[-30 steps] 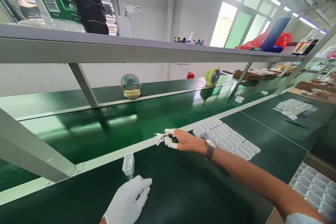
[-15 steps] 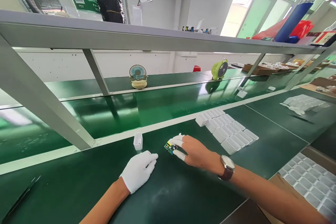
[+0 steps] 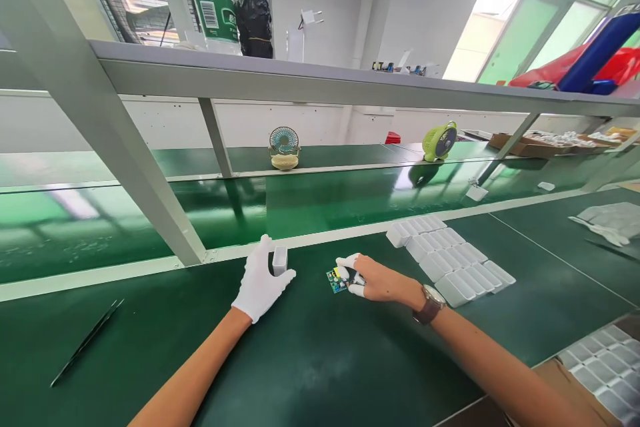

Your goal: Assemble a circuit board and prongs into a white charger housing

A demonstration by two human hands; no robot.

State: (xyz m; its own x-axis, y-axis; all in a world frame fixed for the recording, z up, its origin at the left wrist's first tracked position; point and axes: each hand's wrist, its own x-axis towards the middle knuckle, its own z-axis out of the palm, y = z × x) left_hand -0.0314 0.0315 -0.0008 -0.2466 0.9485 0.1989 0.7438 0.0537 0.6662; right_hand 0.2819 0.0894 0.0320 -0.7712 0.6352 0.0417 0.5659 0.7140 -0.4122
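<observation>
My left hand (image 3: 261,283), in a white glove, closes its fingers and thumb round a small white plastic housing (image 3: 280,260) that stands on the green bench mat. My right hand (image 3: 373,278), with white finger cots and a wristwatch, pinches a small green circuit board (image 3: 337,278) that touches the mat just right of the housing. The two hands are about a hand's width apart.
A block of white housings (image 3: 453,257) lies in rows right of my right hand. Black tweezers (image 3: 87,340) lie at the left. A tray of white parts (image 3: 607,370) sits at the lower right. Beyond the metal rail (image 3: 350,233) runs a green conveyor (image 3: 300,203) with two small fans (image 3: 284,147).
My left hand moved forward from the mat and took hold of the white housing. My right hand stayed low on the mat with the circuit board. The camera view swung left.
</observation>
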